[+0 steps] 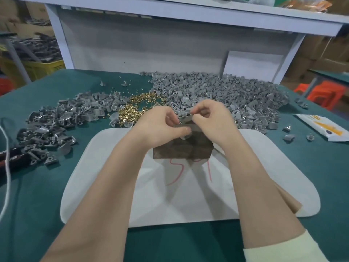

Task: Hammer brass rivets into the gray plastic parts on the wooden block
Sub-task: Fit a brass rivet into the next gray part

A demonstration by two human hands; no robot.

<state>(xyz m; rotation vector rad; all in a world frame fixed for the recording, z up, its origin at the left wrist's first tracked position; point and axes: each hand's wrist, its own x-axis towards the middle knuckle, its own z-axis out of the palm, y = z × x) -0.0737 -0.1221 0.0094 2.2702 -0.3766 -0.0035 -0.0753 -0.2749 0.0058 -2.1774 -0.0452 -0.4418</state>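
Note:
A dark wooden block (pixel 196 150) stands on a white mat (pixel 188 195) in front of me. Both hands meet just above its far edge. My left hand (pixel 162 125) has its fingers curled, thumb pressed toward a small gray plastic part (pixel 186 123) between the hands. My right hand (pixel 209 118) pinches at that same part with thumb and forefinger. Whether a rivet sits between the fingertips is too small to tell. A heap of brass rivets (pixel 136 106) lies just beyond my left hand. No hammer is visible.
A big pile of gray plastic parts (pixel 236 95) fills the right rear of the green table (pixel 37 195); a darker pile (pixel 56 121) lies at left. A white cord (pixel 7 167) runs down the left edge. A printed packet (pixel 321 127) lies at right. A white shelf frame stands behind.

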